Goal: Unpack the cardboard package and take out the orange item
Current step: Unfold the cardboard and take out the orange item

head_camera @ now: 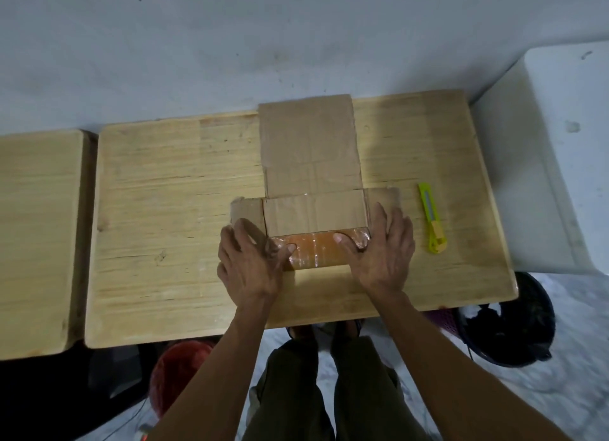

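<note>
- At the near middle of the wooden table (148, 210): left hand (248, 264) and right hand (384, 247) sit at the two ends of the orange item (318, 251), thumbs on its top face, fingers spread down the sides. Looks like a two-handed grip, about to lift; can't tell if it's off the cardboard yet.
- Orange item: wrapped in clear film, lying at the near edge of the cardboard package (309, 150).
- Package is already opened and folded flat, big flap pointing away, side flaps under the fingers.
- Yellow-green utility knife (431, 218) lies just right of the right hand, untouched.
- Done: unpacking. Left: lift the item clear.
</note>
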`<state>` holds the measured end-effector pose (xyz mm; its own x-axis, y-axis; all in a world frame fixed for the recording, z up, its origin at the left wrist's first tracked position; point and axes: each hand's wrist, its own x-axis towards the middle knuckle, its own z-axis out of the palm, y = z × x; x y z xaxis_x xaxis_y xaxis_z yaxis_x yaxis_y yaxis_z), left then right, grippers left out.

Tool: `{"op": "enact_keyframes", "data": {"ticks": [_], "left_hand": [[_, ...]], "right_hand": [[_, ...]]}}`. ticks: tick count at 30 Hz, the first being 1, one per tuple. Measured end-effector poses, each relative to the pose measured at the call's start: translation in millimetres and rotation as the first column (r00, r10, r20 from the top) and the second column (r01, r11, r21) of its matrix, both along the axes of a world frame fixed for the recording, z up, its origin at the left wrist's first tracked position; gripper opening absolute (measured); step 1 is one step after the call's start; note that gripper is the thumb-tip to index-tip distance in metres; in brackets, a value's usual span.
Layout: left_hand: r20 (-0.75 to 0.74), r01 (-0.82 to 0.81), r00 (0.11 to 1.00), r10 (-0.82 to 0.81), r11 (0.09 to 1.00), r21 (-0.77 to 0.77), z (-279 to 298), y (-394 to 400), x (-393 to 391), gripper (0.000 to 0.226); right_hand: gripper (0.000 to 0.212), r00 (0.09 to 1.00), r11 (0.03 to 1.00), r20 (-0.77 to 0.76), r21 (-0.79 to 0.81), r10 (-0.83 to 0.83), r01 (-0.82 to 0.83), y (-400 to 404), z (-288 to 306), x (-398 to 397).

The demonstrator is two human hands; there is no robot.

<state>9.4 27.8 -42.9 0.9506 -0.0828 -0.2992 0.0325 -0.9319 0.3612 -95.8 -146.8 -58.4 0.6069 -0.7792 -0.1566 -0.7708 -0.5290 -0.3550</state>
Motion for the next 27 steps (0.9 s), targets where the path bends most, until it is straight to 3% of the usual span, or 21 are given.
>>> {"op": "enact_keyframes", "data": {"ticks": [6, 13, 19, 22, 27], "left_hand": [[-0.006, -0.067, 0.998, 0.066, 0.997, -0.046, 2, -2, 3, 0.116], [0.007, -0.14, 0.99, 0.144, 0.972, -0.187, 1, -4, 5, 0.119], [0.063, -0.135, 0.986, 0.154, 0.962, -0.238, 3, -5, 0, 0.119], [0.089, -0.116, 0.986, 0.143, 0.959, -0.258, 8, -8, -2, 0.123], [0.108, -0.089, 0.987, 0.121, 0.961, -0.263, 21, -14, -6, 0.125]], "right_hand": [[0.099, 0.996, 0.998, 0.073, 0.048, -0.047, 0.043, -3, 2, 2], [0.101, 0.923, 0.952, 0.288, 0.242, -0.253, 0.186, -16, 11, 6], [0.089, 0.769, 0.766, 0.315, 0.554, -0.555, 0.326, -36, 29, 5], [0.079, 0.746, 0.736, 0.357, 0.628, -0.562, 0.253, -35, 43, 5], [0.075, 0.816, 0.773, 0.405, 0.629, -0.413, 0.079, 1, 61, 10]]}}
